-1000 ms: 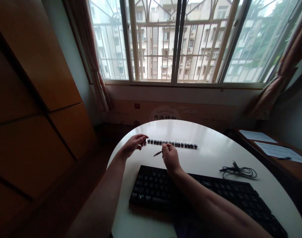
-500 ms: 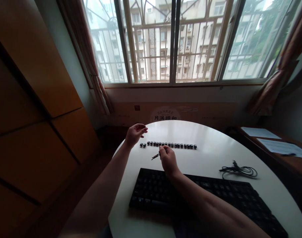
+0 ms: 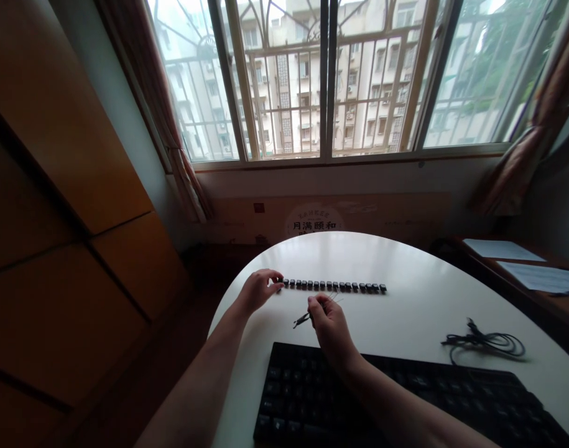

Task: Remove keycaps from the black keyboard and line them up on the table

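Note:
At the left end of a row of small black keycaps (image 3: 335, 285) is my left hand (image 3: 259, 290), its thumb and fingers closed around a dark keycap (image 3: 280, 282). My right hand (image 3: 329, 320) is closed on what looks like a wire keycap puller (image 3: 302, 320). The puller's dark end points down to the left, and its thin wires stick out above the fingers, just in front of the row. Below my right hand and forearm lies a black keyboard (image 3: 293, 392), partly covered by the arm.
The white round-edged table (image 3: 396, 261) carries everything. A coiled black cable (image 3: 489, 344) rests right of the keyboard. Papers (image 3: 540, 277) lie on a brown surface at the right. Wooden cabinets (image 3: 120, 249) stand left, a window ahead.
My left hand has come down to the row's left end and closed on a keycap. My right hand, still holding the puller, is slightly nearer me. The view has shifted.

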`<state>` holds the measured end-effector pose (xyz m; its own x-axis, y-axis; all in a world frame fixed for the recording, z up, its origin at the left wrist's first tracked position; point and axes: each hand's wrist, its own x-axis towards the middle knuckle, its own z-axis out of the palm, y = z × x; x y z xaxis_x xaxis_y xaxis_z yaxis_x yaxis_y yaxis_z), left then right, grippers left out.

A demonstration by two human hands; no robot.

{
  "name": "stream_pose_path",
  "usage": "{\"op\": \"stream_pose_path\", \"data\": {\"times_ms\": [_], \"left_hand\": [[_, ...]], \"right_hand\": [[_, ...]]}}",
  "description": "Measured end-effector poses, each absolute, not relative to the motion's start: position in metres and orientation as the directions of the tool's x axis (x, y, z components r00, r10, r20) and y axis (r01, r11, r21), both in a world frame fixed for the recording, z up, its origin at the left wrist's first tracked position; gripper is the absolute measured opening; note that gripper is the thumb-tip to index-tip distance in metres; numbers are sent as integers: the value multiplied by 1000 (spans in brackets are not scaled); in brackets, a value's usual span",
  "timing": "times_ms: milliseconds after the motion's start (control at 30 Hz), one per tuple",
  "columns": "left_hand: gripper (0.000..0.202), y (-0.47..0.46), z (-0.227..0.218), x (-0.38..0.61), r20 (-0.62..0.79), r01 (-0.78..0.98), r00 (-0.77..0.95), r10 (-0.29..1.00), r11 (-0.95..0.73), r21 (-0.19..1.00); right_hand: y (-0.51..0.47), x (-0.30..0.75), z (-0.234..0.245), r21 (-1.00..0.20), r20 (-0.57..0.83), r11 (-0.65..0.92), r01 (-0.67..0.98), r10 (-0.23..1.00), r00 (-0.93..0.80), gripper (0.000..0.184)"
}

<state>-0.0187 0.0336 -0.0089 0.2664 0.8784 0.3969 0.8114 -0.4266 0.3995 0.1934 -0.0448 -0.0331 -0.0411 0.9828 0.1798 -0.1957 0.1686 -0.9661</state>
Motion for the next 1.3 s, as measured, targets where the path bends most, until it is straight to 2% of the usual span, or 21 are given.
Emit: {"op": "stream_pose_path", "data": {"times_ms": [200, 567, 833, 1033, 1167, 1300], "left_hand": [[17, 31, -17, -9, 263, 854, 319, 910, -397, 337], [25, 20, -12, -5, 206, 886, 237, 949, -299, 355], [28, 20, -13, -9, 238, 876, 240, 941, -316, 366], [20, 24, -14, -10, 247, 880, 258, 934, -333, 339], [22, 25, -14, -8, 243, 873, 259, 935, -334, 356], [22, 30, -16, -7, 254, 884, 258, 932, -333, 327]], "right_hand": [[-44, 196, -33, -967, 162, 151, -208, 986, -37, 35], [-45, 196, -29, -971, 156, 148, -188, 987, -31, 36], [-45, 196, -28, -971, 181, 178, -160, 983, -6, 35], [-44, 197, -28, -971, 186, 183, -156, 982, -6, 35], [-45, 197, -28, -970, 187, 183, -157, 982, -8, 33], [-45, 196, -27, -971, 179, 174, -162, 984, -20, 33]]}}
